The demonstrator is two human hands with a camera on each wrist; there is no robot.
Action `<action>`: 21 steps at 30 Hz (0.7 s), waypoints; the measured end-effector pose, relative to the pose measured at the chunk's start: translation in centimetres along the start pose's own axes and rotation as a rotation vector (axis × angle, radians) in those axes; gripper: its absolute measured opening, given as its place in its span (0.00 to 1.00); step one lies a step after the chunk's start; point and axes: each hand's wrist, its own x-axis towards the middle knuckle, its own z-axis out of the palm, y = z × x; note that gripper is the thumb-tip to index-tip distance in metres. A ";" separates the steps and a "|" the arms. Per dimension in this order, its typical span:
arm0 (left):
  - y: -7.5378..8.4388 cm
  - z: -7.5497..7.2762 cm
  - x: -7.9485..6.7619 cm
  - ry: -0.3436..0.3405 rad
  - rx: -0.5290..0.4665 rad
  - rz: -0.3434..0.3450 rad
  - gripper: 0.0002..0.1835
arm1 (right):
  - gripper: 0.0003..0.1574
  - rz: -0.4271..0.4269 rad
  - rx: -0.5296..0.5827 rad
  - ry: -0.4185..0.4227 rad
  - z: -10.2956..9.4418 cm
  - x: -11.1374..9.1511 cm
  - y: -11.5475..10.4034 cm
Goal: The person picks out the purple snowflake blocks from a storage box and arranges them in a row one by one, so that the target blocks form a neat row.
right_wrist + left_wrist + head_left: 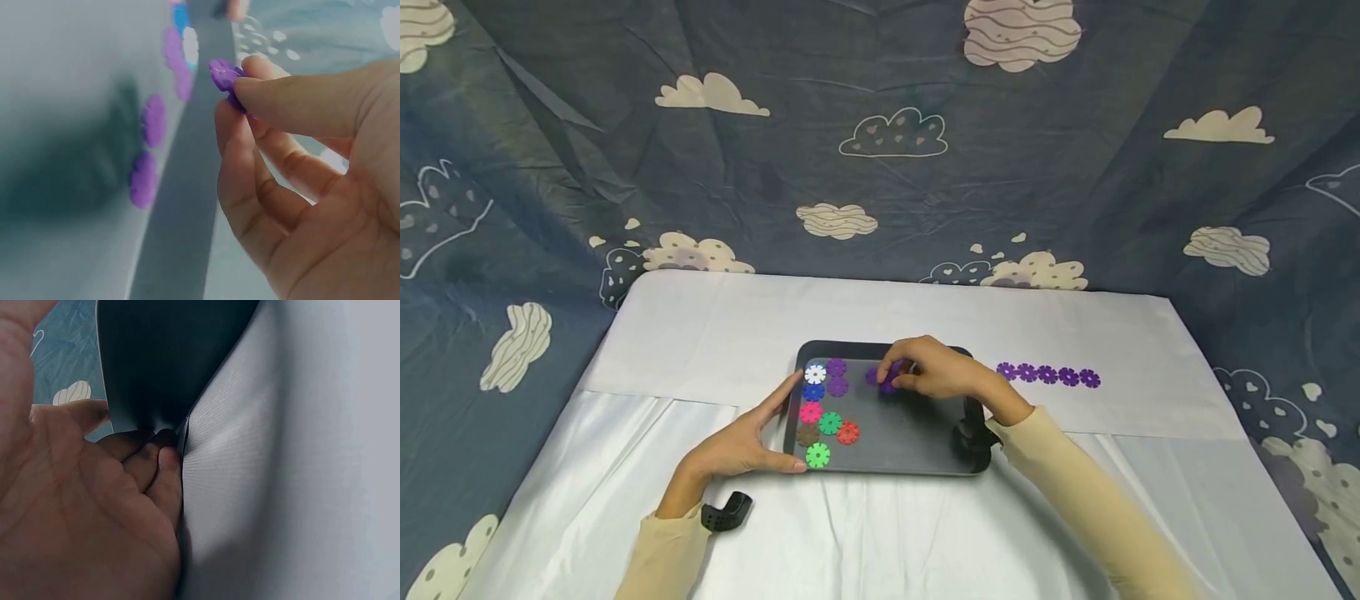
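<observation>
A purple, flower-shaped disc with a notched edge (222, 74) was pinched between thumb and fingertips by the right hand (936, 367), over the far part of a dark grey rectangular tray (913, 437). The tray's left side was touched by the left hand (737, 446), its thumb laid at the near corner and its hold loose and widely spread. The tray was set on a white-cloth-covered tabletop (880, 533). Assorted coloured discs (831, 423) were gathered at its left; five purple discs (1048, 374) were lined up beyond its right side.
</observation>
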 end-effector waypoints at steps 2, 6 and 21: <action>0.0 0.0 0.0 -0.001 -0.003 0.003 0.68 | 0.11 0.008 0.043 0.039 -0.4 -0.8 0.1; 0.0 0.0 0.0 -0.001 -0.005 0.006 0.68 | 0.11 0.034 0.131 0.104 -1.1 -2.6 0.5; -0.1 0.0 -0.1 -0.001 -0.011 0.001 0.68 | 0.08 0.185 0.209 0.291 -2.4 -8.8 3.1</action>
